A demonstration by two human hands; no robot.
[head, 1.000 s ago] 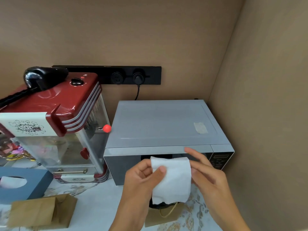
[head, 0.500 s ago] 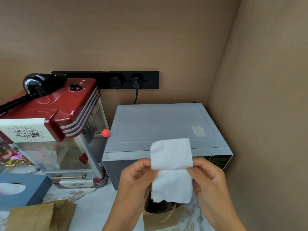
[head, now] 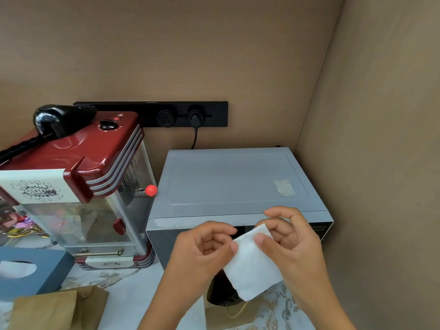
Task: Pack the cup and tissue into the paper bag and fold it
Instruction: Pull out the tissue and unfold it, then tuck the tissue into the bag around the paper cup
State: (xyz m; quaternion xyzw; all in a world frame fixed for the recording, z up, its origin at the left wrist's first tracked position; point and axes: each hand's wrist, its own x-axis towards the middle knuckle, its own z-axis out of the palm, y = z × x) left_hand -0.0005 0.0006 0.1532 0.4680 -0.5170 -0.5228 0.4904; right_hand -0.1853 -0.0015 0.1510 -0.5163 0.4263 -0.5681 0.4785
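A folded white tissue hangs tilted between my hands in front of the microwave. My right hand pinches its upper right corner and edge. My left hand touches its left edge with thumb and curled fingers. Directly below the tissue stands an open brown paper bag with a cord handle; a dark object shows in its mouth, mostly hidden, so I cannot tell whether it is the cup.
A grey microwave fills the corner behind my hands. A red popcorn machine stands to its left. A blue tissue box and another brown paper bag sit at the lower left on the marble counter.
The tissue's upper flap has been folded down, making a smaller thicker square. It now tilts to the right and my hands sit lower, over the bag.
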